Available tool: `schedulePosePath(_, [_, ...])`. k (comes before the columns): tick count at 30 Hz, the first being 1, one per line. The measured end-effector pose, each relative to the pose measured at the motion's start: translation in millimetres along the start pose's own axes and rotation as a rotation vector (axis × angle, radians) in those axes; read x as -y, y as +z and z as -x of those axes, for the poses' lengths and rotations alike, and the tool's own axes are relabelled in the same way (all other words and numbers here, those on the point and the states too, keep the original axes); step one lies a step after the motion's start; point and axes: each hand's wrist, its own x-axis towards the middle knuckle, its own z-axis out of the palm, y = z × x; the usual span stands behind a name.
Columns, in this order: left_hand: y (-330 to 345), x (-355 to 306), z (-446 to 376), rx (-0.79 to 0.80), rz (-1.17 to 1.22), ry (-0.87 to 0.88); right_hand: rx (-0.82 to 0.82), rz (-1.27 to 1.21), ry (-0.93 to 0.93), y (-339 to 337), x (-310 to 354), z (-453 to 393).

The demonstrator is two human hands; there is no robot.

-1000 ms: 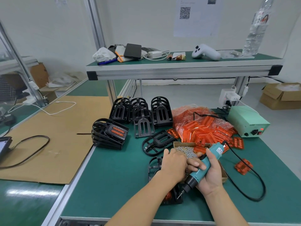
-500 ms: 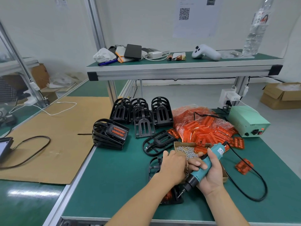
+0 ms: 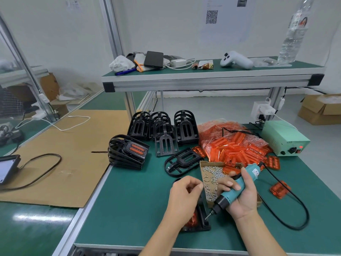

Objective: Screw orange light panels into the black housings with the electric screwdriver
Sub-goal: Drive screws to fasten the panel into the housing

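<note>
The right hand (image 3: 241, 196) has its fingers wrapped round the teal electric screwdriver (image 3: 238, 187), bit angled down to the black housing (image 3: 203, 221) lying near the front edge of the green table (image 3: 129, 200); most of that housing and the orange light panel (image 3: 191, 219) in it are hidden under the left wrist. The left hand (image 3: 184, 193) hovers over it with fingers curled, thumb and forefinger tips close; whether they pinch anything cannot be told. Just beyond sits the cardboard tray of screws (image 3: 210, 174), its near-right part covered by the right hand.
</note>
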Motion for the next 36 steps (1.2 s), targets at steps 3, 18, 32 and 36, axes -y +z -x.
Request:
schedulePosePath(3, [-13.4, 2.7, 16.6, -0.007, 0.136, -0.089, -0.006, -0.037, 0.008, 2.6, -0.2, 0.1])
schedulePosePath(18, [-41.5, 11.3, 45.3, -0.031, 0.496, -0.188, 0.032, -0.135, -0.054, 46.5, -11.1, -0.4])
schedulePosePath(32, [-29.2, 12.6, 51.8, -0.062, 0.449, -0.18, 0.026, -0.052, -0.126, 58.9, -26.6, 0.6])
schedulePosePath(36, [-29.1, 8.9, 51.2, -0.068, 0.395, -0.177, 0.041, -0.01, -0.142, 60.5, -27.5, 0.9])
